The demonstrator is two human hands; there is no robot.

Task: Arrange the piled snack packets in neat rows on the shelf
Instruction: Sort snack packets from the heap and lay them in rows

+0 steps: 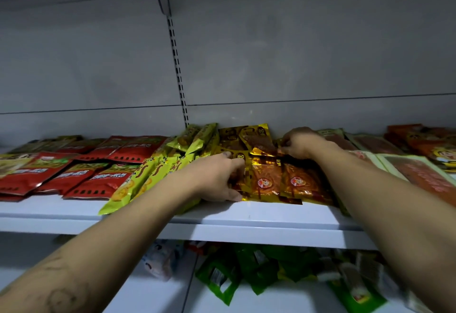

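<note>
Gold-and-orange snack packets lie in overlapping rows at the middle of the white shelf, with more of them piled behind. My left hand grips the left edge of the front gold packets, thumb underneath near the shelf front. My right hand reaches further back and pinches the corner of a gold packet lying on the pile. Both forearms stretch up from the bottom of the view.
Yellow-green packets lie left of my left hand, then red packets. Clear-fronted packets with pale borders and orange ones fill the right. A slotted upright runs up the back wall. Green packets lie on the lower shelf.
</note>
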